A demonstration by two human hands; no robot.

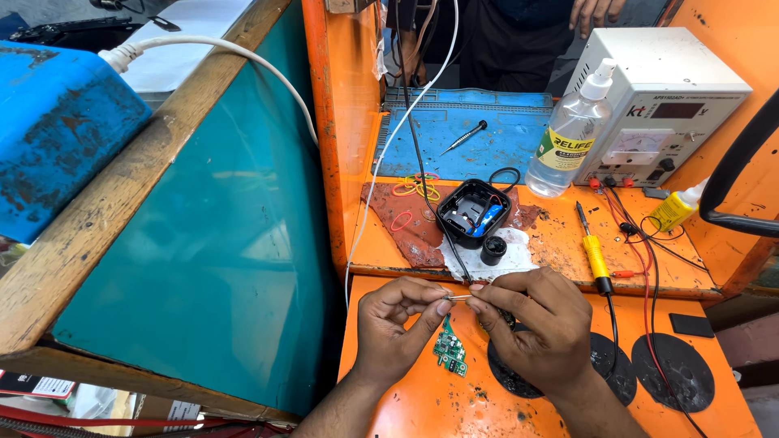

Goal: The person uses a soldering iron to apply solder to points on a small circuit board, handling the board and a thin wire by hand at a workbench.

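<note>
Over an orange workbench (422, 405), a person's left hand (395, 324) and right hand (531, 324) meet fingertip to fingertip, each pinched shut on one end of a thin metal wire (459, 298) held level between them; a small green circuit board (449, 354) hangs just under the wire, though how it is attached is too small to tell. The grip is slight, and the wire could slip or the board drop onto the bench if either pinch eases. Left of the board stands a teal panel in a wooden frame. Behind the board, a white cable (381, 154) and a black lead (422, 162) run down toward the hands and could snag a wrist. Just beyond lie rubber bands (415, 188), an open black casing (473, 212) with a blue cell, and a screwdriver (464, 138) on a blue mat (519, 122). Right of the board rest a yellow-handled soldering iron (595, 255), near enough to be knocked, a clear bottle (572, 134) and a white power supply (673, 105).
</note>
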